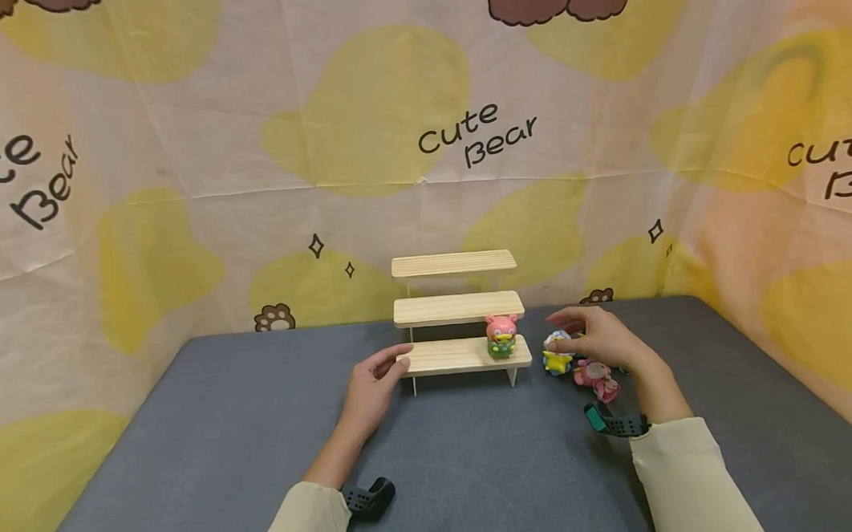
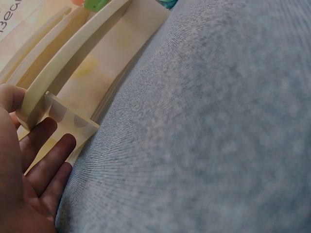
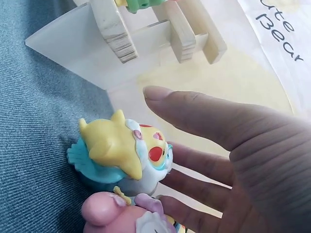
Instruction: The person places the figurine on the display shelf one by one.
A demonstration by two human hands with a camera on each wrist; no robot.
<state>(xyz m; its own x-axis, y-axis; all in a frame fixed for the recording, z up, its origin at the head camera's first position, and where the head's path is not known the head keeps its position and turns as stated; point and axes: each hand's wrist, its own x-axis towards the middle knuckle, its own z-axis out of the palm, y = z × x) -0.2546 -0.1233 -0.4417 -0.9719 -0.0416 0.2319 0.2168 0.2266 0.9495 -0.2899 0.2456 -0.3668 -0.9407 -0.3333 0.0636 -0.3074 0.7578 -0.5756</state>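
Observation:
A three-tier wooden display stand [image 1: 445,357] has pale boards on clear side supports. My left hand [image 1: 371,389] holds the left end of its lowest board, thumb on top and fingers below in the left wrist view. On that board's right side stands a pink-and-green figurine [image 1: 502,338]. My right hand [image 1: 603,337] is spread around a yellow, white and blue figurine [image 3: 109,145] on the table, the thumb raised apart from it and the fingers along its far side. A pink figurine [image 3: 109,213] lies right beside it, partly cut off in the right wrist view.
The dark blue-grey cloth [image 1: 480,472] covers the table. Behind it hangs a printed fabric backdrop [image 1: 360,117] with yellow patches and lettering, which also closes off both sides. The stand's upper boards [image 1: 457,307] hold nothing.

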